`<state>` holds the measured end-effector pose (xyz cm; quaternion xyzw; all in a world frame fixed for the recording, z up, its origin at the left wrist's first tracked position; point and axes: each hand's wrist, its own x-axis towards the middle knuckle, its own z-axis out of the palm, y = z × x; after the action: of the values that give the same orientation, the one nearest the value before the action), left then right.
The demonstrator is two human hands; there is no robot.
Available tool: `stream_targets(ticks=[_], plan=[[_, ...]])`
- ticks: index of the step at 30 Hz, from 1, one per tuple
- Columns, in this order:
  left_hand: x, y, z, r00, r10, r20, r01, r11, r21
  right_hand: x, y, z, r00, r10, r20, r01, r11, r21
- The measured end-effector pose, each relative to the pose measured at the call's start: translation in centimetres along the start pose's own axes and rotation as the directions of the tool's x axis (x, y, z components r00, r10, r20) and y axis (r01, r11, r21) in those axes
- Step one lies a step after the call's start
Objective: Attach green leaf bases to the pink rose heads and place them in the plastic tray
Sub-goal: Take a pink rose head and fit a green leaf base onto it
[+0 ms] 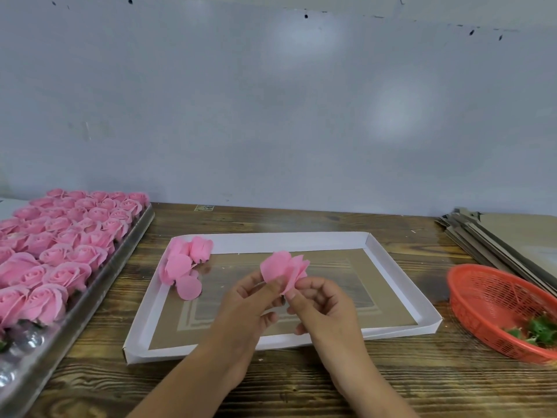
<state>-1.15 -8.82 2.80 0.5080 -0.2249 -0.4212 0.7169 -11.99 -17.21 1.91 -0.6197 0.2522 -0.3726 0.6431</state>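
Observation:
A pink rose head [283, 268] is held up over the middle of the table by both hands. My left hand [250, 303] pinches its lower left petals. My right hand [319, 306] pinches its base from the right. No green leaf base shows on it; its underside is hidden by my fingers. Several green leaf bases [539, 330] lie in a red plastic basket [482, 303] at the right. The plastic tray [75, 309] on the left holds several rows of pink roses [60, 236].
A shallow white-rimmed cardboard lid [391, 328] lies under my hands, with loose pink rose heads and petals [184, 267] in its far left corner. Flat cardboard sheets [512, 239] are stacked at the back right. A grey wall stands behind the wooden table [301, 384].

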Motion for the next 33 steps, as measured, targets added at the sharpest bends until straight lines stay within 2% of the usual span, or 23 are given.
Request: stream_targets(ticks=[8,12,14,18,27,28,31,33], plan=[[-0.14,0.37,-0.19,0.991,-0.034,0.127,0.024,0.996,0.081,0.06,0.14,-0.19,0.999,-0.011,-0.044,0.011,1.000,0.000],[-0.42,0.51,-0.31,0.993,0.038,0.110,-0.052,0.991,0.123,0.15,0.34,-0.36,0.999,-0.021,-0.038,0.021,1.000,-0.013],[-0.49,0.29,-0.13,0.994,0.088,0.059,-0.097,0.978,0.187,0.12,0.40,-0.40,0.999,-0.027,-0.023,0.027,1.000,-0.008],[-0.39,0.14,0.18,0.989,0.146,-0.020,-0.139,0.969,0.203,-0.18,0.12,-0.14,0.997,-0.058,0.051,0.056,0.997,0.047],[-0.51,0.06,0.22,0.984,0.177,0.020,-0.177,0.959,0.221,-0.34,-0.39,-0.15,0.994,-0.018,0.112,-0.002,0.985,0.174],[-0.48,0.09,0.19,0.986,0.163,0.043,-0.168,0.958,0.234,-0.34,-0.38,-0.23,0.991,-0.016,0.135,-0.008,0.985,0.174],[-0.54,0.31,0.06,0.968,0.099,0.230,-0.158,0.955,0.253,-0.50,-0.32,-0.27,0.964,-0.011,0.266,-0.030,0.989,0.147],[-0.58,0.65,-0.04,0.966,0.032,0.258,-0.094,0.969,0.230,-0.67,-0.36,-0.13,0.938,-0.009,0.348,-0.036,0.992,0.125]])
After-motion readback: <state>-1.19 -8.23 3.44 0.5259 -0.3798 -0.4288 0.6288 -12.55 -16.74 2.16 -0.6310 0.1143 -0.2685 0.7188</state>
